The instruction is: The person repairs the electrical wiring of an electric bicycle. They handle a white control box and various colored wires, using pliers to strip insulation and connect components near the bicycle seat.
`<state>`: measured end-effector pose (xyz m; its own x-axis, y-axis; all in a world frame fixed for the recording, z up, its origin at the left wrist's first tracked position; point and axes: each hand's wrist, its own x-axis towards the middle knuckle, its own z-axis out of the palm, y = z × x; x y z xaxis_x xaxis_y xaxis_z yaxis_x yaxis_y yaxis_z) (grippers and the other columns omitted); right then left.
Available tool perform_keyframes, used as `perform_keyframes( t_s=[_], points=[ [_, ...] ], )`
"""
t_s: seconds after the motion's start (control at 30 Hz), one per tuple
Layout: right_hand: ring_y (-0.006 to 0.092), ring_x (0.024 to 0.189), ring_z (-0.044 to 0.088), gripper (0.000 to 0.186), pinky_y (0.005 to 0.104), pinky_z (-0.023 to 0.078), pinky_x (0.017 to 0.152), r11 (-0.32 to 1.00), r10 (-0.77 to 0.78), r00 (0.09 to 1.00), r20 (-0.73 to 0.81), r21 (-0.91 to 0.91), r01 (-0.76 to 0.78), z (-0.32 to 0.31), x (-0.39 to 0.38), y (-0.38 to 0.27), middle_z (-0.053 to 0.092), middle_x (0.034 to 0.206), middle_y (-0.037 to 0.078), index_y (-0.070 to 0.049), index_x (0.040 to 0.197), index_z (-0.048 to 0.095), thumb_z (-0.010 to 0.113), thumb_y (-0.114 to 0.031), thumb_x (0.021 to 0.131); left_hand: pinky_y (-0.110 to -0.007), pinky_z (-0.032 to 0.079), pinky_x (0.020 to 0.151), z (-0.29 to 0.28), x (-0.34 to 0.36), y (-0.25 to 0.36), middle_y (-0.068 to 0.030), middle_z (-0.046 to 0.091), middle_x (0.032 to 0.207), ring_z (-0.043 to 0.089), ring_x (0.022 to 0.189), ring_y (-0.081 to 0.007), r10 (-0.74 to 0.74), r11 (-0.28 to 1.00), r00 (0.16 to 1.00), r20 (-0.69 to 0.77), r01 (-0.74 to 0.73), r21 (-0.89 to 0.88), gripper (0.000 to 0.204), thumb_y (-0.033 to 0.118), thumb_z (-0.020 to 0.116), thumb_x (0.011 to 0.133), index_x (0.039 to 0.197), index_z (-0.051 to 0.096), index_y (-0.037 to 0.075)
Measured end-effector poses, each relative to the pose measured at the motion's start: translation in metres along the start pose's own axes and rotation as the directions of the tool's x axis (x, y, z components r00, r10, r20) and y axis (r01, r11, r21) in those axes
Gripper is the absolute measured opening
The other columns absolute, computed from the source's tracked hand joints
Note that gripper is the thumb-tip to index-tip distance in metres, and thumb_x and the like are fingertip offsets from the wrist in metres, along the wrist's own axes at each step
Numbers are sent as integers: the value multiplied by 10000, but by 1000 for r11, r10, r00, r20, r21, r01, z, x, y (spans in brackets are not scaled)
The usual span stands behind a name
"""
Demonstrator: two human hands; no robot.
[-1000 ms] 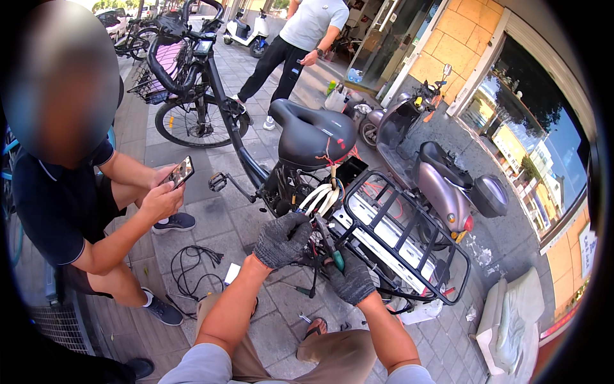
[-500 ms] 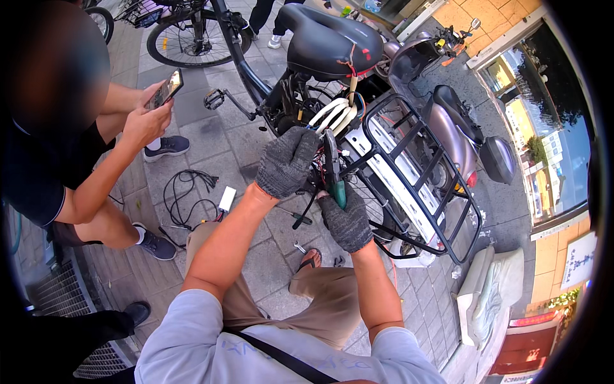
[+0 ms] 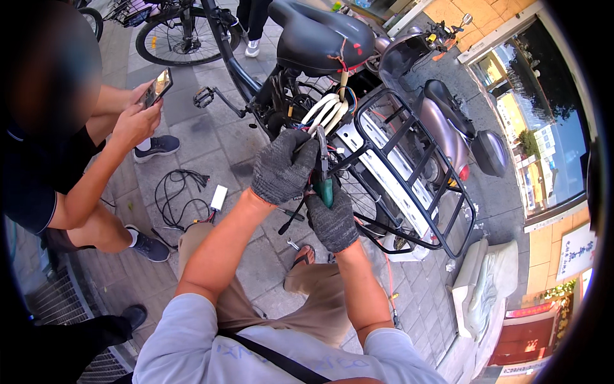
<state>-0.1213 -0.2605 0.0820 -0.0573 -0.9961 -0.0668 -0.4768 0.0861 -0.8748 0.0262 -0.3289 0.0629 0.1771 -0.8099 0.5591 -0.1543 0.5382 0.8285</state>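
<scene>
My right hand [image 3: 334, 221], in a dark grey knit glove, is closed around green-handled pliers [image 3: 327, 191]. Their metal jaws point up, away from me, toward a looped bundle of white cable [image 3: 328, 114] below the bicycle saddle [image 3: 325, 41]. To the left, my gloved left hand [image 3: 281, 166] has its fingers bent and closed beside the jaws. Thin coloured wires show close to its fingertips, but its back hides what it grips. Both hands are just left of the black rear rack [image 3: 409, 147].
At left a seated person holds a phone [image 3: 158, 88]. On the paving lie a coiled black cable [image 3: 167, 198], a white box [image 3: 219, 197] and a wrench [image 3: 293, 244]. Beyond the rack stands a scooter [image 3: 441, 131]. A pale cushioned item [image 3: 483, 288] sits at right.
The whole view has shifted slightly left. In my right hand the pliers have turned a little, showing a narrower side, and that hand is slightly nearer the left one.
</scene>
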Motion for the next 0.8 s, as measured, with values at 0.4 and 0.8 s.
perform_keyframes(
  t_s=[0.4,0.8],
  points=[
    [277,784,652,220,408,500,708,996,-86,995,-59,-44,83,13,2,5,681,899,180,11,1088,657,657,-139,928,-438,568,708,9,-7,33,-202,717,922,732,819,-357,-39,990,989,-140,57,127,171,175,698,966,1035,718,20],
    [213,660,655,271,380,518,576,990,77,997,30,113,-80,-17,20,-40,669,781,89,-21,1018,674,672,-290,993,-441,561,724,21,-41,35,-196,700,909,707,807,-368,164,984,958,-237,-175,-29,188,143,715,952,1087,673,21]
  ],
)
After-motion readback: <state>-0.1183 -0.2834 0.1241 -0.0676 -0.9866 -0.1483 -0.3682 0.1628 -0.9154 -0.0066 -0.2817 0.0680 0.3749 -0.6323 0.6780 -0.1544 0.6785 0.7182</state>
